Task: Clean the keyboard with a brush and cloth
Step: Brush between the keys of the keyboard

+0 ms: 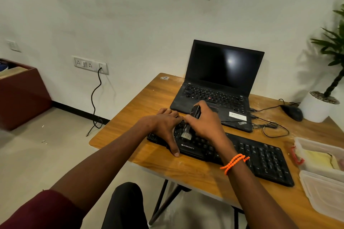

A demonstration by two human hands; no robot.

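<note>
A black keyboard (260, 158) lies slanted across the wooden table (149, 98), in front of me. My right hand (206, 122) grips a black-handled brush (186, 132), whose pale bristles touch the keys near the keyboard's left end. My left hand (165, 124) rests flat on that left end, with the fingers spread and the thumb down over the front edge. A yellow cloth (318, 160) lies inside a clear plastic container (316, 147) at the right of the table.
An open black laptop (219, 83) stands behind the keyboard, with a mouse (294, 112) and loose cables to its right. A potted plant (320, 102) stands at the far right corner. A clear lid (327, 195) lies near the right front edge.
</note>
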